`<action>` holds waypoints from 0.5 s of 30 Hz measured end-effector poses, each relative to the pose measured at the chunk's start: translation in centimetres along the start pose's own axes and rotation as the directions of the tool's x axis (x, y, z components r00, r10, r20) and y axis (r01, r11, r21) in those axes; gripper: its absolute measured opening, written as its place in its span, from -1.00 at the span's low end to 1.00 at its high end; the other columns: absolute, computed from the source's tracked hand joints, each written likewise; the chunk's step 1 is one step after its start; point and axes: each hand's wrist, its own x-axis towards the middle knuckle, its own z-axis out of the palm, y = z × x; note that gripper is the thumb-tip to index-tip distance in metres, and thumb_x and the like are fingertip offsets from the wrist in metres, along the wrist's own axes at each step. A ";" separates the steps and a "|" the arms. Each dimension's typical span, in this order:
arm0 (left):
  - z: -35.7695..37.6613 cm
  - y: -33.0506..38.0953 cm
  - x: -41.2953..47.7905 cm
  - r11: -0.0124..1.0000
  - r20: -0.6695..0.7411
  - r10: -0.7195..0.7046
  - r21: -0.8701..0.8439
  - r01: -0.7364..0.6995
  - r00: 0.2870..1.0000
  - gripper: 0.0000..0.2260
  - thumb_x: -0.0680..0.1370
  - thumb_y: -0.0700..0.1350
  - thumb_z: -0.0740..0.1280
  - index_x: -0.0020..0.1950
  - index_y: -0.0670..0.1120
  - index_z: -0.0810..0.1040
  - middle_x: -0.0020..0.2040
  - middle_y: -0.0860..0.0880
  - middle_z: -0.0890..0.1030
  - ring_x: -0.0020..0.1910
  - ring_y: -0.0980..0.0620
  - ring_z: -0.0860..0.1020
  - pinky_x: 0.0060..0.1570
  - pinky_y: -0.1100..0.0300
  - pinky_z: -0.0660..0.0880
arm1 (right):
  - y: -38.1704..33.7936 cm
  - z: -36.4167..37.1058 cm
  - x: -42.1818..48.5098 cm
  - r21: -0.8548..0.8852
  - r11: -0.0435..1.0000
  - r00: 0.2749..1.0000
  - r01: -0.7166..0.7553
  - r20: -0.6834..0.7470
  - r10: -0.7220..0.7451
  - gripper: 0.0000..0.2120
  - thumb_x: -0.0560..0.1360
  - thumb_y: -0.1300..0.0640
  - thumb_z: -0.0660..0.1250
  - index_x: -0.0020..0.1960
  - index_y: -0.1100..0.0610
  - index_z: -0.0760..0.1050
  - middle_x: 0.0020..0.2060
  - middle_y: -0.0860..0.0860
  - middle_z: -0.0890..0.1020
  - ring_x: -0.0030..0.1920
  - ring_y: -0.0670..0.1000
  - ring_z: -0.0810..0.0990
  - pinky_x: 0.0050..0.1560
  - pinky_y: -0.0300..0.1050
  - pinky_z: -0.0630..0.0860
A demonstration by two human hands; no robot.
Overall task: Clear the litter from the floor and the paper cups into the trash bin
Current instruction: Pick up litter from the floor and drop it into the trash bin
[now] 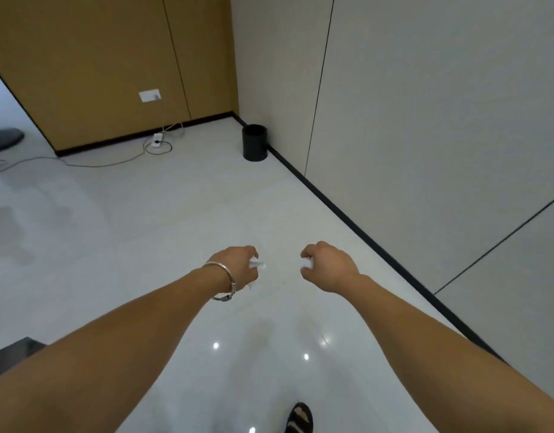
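Beside the black baseboard [332, 204], upright trash bin [254, 145].

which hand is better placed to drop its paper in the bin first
Left hand, slightly. Both grip crumpled paper, but the trash bin far ahead lines up closer with it than with the right hand.

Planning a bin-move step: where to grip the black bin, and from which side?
Probably best: take the bin by its open top rim, coming from the open floor on its left. It stands upright, smooth-walled, no handle visible, with the wall close on its right.
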 end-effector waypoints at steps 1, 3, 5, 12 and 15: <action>-0.8 -0.7 1.4 1.000 -0.010 -0.017 -0.008 0.017 1.000 -0.68 0.51 0.07 0.24 0.24 0.03 0.44 0.13 0.03 0.56 -0.08 0.04 0.44 -0.13 0.20 0.35 | -0.3 -0.6 2.1 -0.006 1.000 1.000 0.013 0.007 -0.013 -0.61 0.55 -0.06 0.26 0.36 -0.03 0.41 0.25 -0.02 0.47 0.13 0.06 0.54 0.08 -0.09 0.48; -1.9 -2.1 4.0 0.998 -0.013 -0.050 -0.040 0.049 0.999 -0.68 0.51 0.07 0.24 0.24 0.03 0.45 0.12 0.04 0.56 -0.08 0.05 0.44 -0.13 0.20 0.35 | -1.1 -1.4 6.0 -0.025 0.999 0.999 0.043 0.030 -0.042 -0.60 0.55 -0.06 0.26 0.36 -0.02 0.41 0.25 -0.02 0.46 0.13 0.06 0.54 0.06 -0.10 0.47; -2.6 -3.8 6.7 0.995 0.005 -0.073 -0.064 0.073 0.997 -0.71 0.51 0.10 0.24 0.19 0.04 0.45 0.08 0.05 0.57 -0.10 0.05 0.46 -0.15 0.19 0.36 | -2.0 -1.9 9.7 -0.049 0.996 0.996 0.073 0.057 -0.070 -0.60 0.55 -0.05 0.25 0.37 -0.02 0.41 0.26 -0.02 0.46 0.13 0.05 0.54 0.05 -0.11 0.47; -6.8 -10.8 19.4 0.992 0.016 -0.063 -0.105 0.064 0.998 -0.72 0.53 0.16 0.23 0.14 0.03 0.46 -0.08 0.09 0.56 -0.13 0.05 0.51 -0.19 0.20 0.37 | -6.3 -2.8 25.1 -0.068 0.993 0.993 0.093 0.080 -0.088 -0.60 0.54 -0.04 0.26 0.36 -0.01 0.41 0.26 -0.01 0.46 0.12 0.06 0.55 0.07 -0.10 0.46; -9.8 -13.8 25.2 0.992 0.014 -0.051 -0.112 0.053 0.999 -0.73 0.53 0.15 0.23 0.13 0.03 0.47 -0.02 0.06 0.58 -0.10 0.03 0.51 -0.17 0.19 0.38 | -8.2 -3.9 31.2 -0.059 0.997 0.995 0.057 0.087 -0.052 -0.61 0.54 -0.05 0.25 0.36 -0.03 0.42 0.25 -0.03 0.47 0.11 0.04 0.55 0.04 -0.12 0.45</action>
